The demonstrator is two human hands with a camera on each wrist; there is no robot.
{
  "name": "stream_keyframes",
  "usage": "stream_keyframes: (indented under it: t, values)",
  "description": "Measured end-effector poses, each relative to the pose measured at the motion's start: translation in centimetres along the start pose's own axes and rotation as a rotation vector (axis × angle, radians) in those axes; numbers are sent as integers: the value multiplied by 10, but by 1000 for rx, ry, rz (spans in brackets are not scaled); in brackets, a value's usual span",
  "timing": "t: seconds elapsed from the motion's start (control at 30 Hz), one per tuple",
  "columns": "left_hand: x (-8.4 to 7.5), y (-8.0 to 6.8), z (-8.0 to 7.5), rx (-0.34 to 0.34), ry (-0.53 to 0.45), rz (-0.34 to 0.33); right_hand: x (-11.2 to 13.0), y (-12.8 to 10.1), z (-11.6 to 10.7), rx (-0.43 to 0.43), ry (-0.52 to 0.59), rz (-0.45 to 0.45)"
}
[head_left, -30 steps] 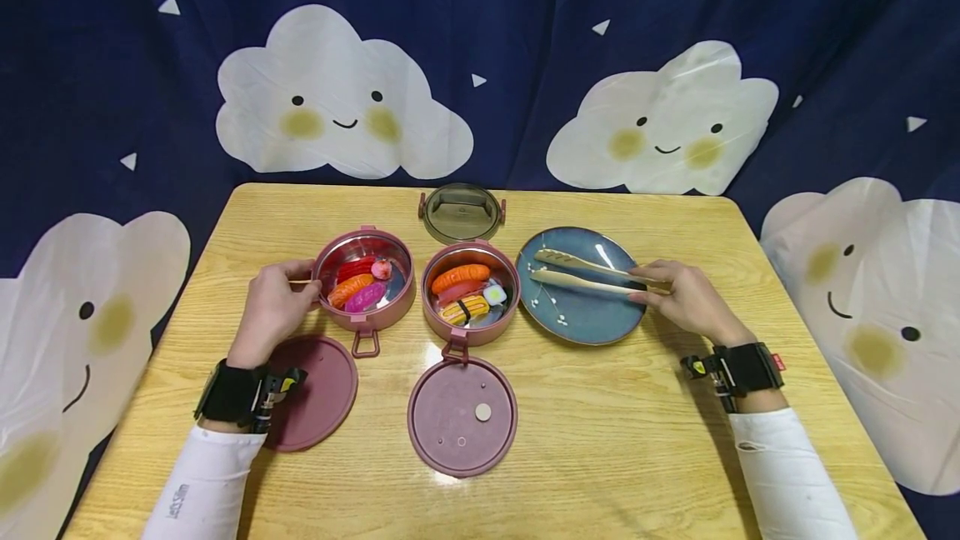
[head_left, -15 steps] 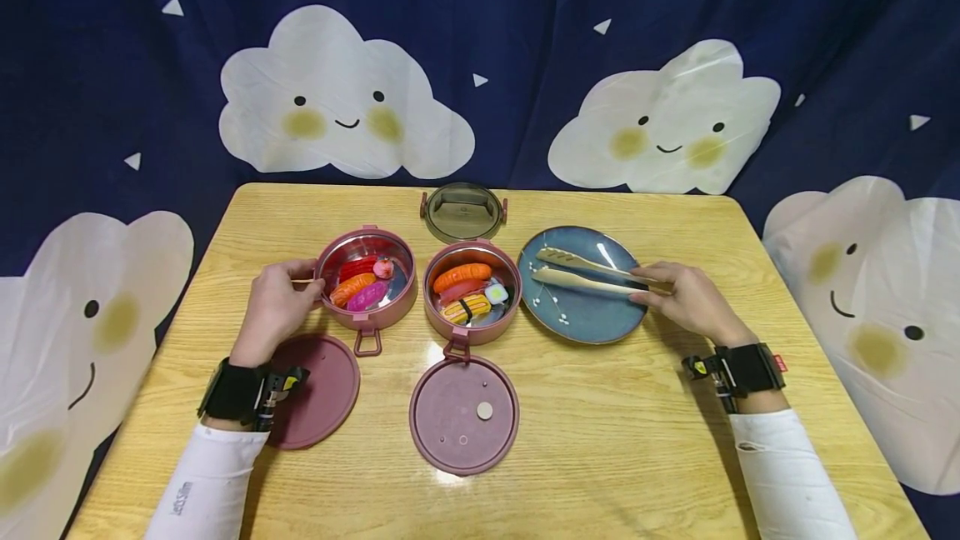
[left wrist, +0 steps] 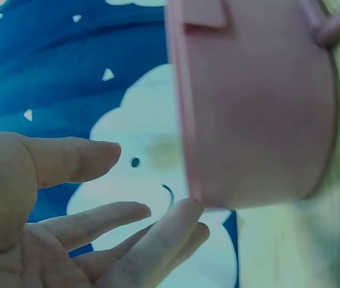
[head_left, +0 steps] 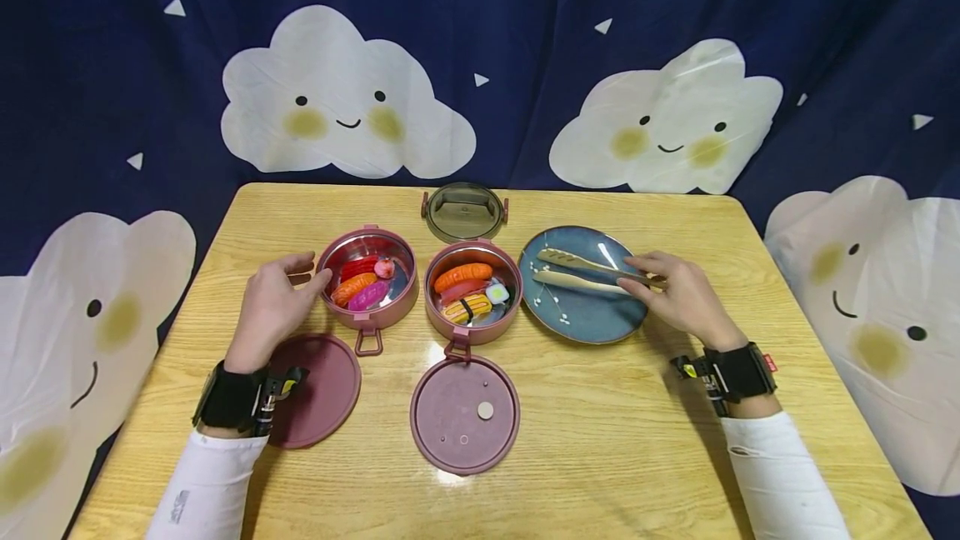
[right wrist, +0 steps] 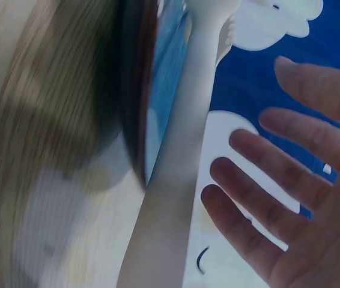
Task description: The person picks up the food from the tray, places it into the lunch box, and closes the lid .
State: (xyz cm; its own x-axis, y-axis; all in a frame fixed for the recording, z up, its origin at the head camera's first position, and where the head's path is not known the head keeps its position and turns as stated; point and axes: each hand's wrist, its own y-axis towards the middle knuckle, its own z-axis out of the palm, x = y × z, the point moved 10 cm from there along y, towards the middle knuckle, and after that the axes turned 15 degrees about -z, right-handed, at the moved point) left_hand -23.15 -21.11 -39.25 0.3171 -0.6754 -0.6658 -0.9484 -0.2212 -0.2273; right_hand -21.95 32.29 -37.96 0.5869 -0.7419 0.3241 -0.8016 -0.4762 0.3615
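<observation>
Lying across the plate's (head_left: 592, 323) right rim, the tongs (head_left: 581, 282) are bordered by the right hand (head_left: 686, 294), fingers spread, while toward the tabletop's (head_left: 607, 432) left edge the leftmost pot (head_left: 393, 315) is faced by the left hand (head_left: 273, 302), fingers parted.

Beige tongs (head_left: 573, 281) lie arms apart across a round blue plate (head_left: 600, 321), centre right; a round pink bowl (head_left: 395, 312) of sushi-shaped pieces (head_left: 356, 288) stands upright, centre left.

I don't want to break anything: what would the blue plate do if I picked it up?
The blue plate looks shiny and glazed, so it's probably stiff, breakable, maybe slippery. The tongs overhang its rim, so tilting might slide them off.
</observation>
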Motion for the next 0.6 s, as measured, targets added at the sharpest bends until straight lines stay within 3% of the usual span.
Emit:
stream_keyframes:
  t: [0.17, 0.33, 0.47, 0.6]
  values:
    - [-17, -16, -6, -31, -35, 68, 13, 12, 1, -48, 13, 1]
    - [-35, -34, -5, -42, -36, 155, 28, 24, 8, -42, 70, 52]
    - [-46, -47, 5, -25, -8, 210, 41, 33, 16, -31, 117, 85]
    - [-54, -61, 25, 54, 31, 244, 58, 43, 26, -6, 143, 76]
